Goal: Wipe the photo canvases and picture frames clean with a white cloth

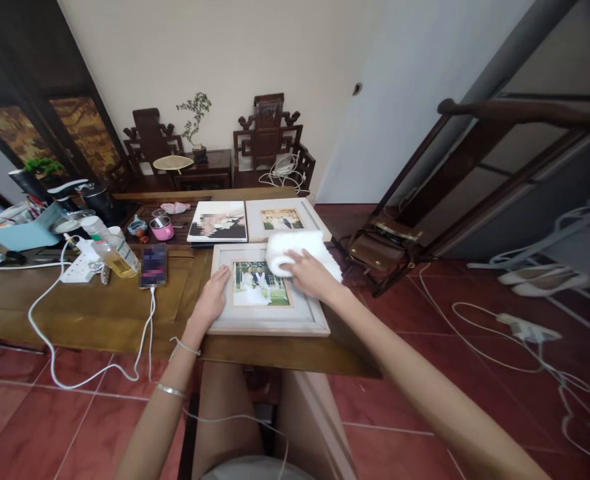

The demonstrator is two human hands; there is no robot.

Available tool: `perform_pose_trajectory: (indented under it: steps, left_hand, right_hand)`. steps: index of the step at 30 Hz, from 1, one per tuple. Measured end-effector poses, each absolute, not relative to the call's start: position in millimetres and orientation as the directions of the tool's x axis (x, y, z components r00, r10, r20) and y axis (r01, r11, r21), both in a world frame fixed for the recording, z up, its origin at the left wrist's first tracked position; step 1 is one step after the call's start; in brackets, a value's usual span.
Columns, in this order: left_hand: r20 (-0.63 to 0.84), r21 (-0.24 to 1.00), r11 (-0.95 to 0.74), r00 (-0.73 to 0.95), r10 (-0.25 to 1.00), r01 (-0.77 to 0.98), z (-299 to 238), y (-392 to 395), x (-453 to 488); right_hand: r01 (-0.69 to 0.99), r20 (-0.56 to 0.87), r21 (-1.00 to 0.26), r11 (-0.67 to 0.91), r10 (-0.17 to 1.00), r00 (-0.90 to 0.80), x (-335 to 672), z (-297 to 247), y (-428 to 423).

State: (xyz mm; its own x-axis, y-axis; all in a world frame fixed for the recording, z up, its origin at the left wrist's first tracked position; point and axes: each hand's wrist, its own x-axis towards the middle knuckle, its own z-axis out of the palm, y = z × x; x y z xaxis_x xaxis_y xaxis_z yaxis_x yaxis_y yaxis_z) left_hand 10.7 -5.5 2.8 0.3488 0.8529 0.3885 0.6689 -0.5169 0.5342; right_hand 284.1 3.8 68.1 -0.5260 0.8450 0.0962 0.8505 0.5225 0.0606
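Observation:
A picture frame [299,323] with a pale wooden border lies flat at the near edge of the table, around a photo of two people outdoors. My left hand [211,300] grips its left edge, fingers resting over the border. With my right hand [311,272] I hold a bunched white cloth [295,245] against the upper right part of the frame, and the cloth covers that corner. Behind it lies a second picture frame [255,220], partly under the cloth. A photo album or panel [218,221] sits to the left of that one.
On the table's left are a charging phone [153,265], a bottle of yellow liquid [117,253], a power strip [81,265], a pink cup [161,228] and a blue box [29,227]. A brown bag [385,250] hangs by a wooden stand at right. Cables trail across the red floor.

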Motion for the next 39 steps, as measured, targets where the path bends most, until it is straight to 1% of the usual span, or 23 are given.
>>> perform_pose_trajectory:
  steps: [3,7,9,11,14,17,19,21,23,28,30,32,35,37,39]
  left_hand:
    - [0.394,0.523,-0.518,0.347,0.851,0.677,4,-6,12]
    - [0.413,0.516,-0.526,0.342,0.844,0.676,3,-7,13]
    - [0.414,0.517,-0.528,0.343,0.843,0.673,3,-6,13]
    - [0.408,0.517,-0.525,0.344,0.846,0.677,4,-6,13]
    - [0.398,0.504,-0.513,0.340,0.852,0.695,6,-7,14]
    - [0.386,0.479,-0.503,0.342,0.857,0.720,9,-7,14]
    - [0.375,0.471,-0.509,0.358,0.855,0.721,10,-7,14]
    - [0.370,0.475,-0.519,0.373,0.851,0.711,9,-7,13]
    - [0.371,0.479,-0.522,0.376,0.849,0.706,7,-6,12]
    - [0.397,0.478,-0.559,0.402,0.825,0.677,2,-3,10]
    - [0.409,0.481,-0.577,0.413,0.814,0.660,1,-3,9]
    - [0.410,0.479,-0.579,0.415,0.812,0.660,1,-3,9]
    - [0.395,0.473,-0.559,0.403,0.826,0.681,1,-4,10]
    - [0.388,0.475,-0.546,0.393,0.834,0.690,1,-4,11]
    - [0.390,0.475,-0.544,0.388,0.835,0.692,2,-5,11]
  right_hand:
    - [0.815,0.050,0.019,0.579,0.813,-0.580,288,76,-44]
    - [0.774,-0.029,-0.104,0.624,0.776,-0.630,295,92,-110]
    - [0.768,-0.060,-0.160,0.620,0.771,-0.634,296,97,-129]
    - [0.782,-0.066,-0.177,0.597,0.786,-0.615,291,97,-137]
    - [0.786,-0.039,-0.170,0.595,0.793,-0.609,264,88,-134]
    - [0.743,0.043,-0.154,0.651,0.756,-0.653,223,74,-127]
    - [0.723,0.105,-0.119,0.680,0.733,-0.672,199,65,-124]
    - [0.719,0.161,-0.092,0.689,0.723,-0.672,188,58,-124]
    - [0.726,0.197,-0.100,0.680,0.729,-0.656,194,53,-126]
    - [0.779,0.211,-0.187,0.599,0.799,-0.563,262,50,-133]
    - [0.795,0.235,-0.189,0.576,0.813,-0.533,290,49,-131]
    - [0.825,0.269,-0.171,0.539,0.831,-0.487,308,50,-121]
    - [0.911,0.310,-0.161,0.378,0.896,-0.317,309,58,-89]
    - [0.940,0.338,-0.124,0.319,0.904,-0.262,292,68,-59]
    - [0.907,0.358,-0.012,0.422,0.848,-0.390,264,78,-27]
